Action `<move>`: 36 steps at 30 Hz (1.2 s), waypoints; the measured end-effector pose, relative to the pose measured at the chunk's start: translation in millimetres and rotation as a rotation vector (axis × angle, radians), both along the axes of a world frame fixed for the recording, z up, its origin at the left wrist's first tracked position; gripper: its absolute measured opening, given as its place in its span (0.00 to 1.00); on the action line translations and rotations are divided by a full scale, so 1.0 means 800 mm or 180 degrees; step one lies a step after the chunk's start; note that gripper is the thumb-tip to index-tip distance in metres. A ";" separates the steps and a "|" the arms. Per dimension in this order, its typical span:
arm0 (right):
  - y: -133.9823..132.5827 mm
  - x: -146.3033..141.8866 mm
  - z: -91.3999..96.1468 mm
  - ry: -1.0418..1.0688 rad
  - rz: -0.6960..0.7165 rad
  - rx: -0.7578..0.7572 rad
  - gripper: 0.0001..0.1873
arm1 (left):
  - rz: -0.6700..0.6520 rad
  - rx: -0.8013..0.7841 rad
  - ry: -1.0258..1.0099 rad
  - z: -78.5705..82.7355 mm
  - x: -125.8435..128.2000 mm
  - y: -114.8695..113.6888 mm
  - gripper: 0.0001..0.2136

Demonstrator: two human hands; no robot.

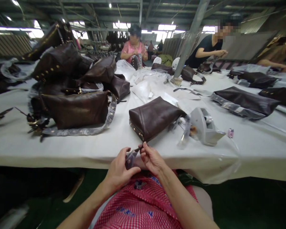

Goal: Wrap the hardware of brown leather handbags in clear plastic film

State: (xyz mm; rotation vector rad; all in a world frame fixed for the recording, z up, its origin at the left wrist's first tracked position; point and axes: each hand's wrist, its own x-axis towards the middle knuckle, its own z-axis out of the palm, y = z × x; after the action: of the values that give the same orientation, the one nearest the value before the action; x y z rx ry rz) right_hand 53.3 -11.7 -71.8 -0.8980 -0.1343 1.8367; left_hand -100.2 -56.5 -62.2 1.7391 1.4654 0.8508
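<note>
A dark brown leather bag [153,117] lies on the white table [85,149] just in front of me, its studded corner toward the edge. My left hand [120,170] is closed on a small grey strap piece [130,158] at the table's edge. My right hand [151,157] pinches the tip of that same strap piece, right below the bag's corner. Both hands sit over my lap, above a red checked apron [143,206].
A pile of brown bags [71,86] fills the left side of the table. A grey tape dispenser [205,125] stands right of my bag. More bags [246,101] lie at right. Other people [134,47] work at the far side; a metal post [190,38] rises mid-table.
</note>
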 end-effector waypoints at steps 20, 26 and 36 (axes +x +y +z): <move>0.008 -0.031 0.004 -0.0049 0.0150 0.0082 0.20 | -0.1004 -0.1329 -0.0432 0.043 -0.055 0.035 0.19; 0.011 -0.035 -0.007 0.0040 0.0159 0.0140 0.21 | -0.0891 -0.1353 -0.0557 0.047 -0.035 0.033 0.20; 0.016 -0.014 -0.016 0.0693 0.0734 0.0252 0.19 | -0.0930 -0.1735 -0.0793 0.048 -0.015 0.042 0.22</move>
State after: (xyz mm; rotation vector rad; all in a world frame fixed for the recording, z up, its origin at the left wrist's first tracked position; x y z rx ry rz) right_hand 41.8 1.2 -84.3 -0.6433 -0.1788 2.1153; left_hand -112.4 -22.7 -23.5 1.3345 1.1084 0.4381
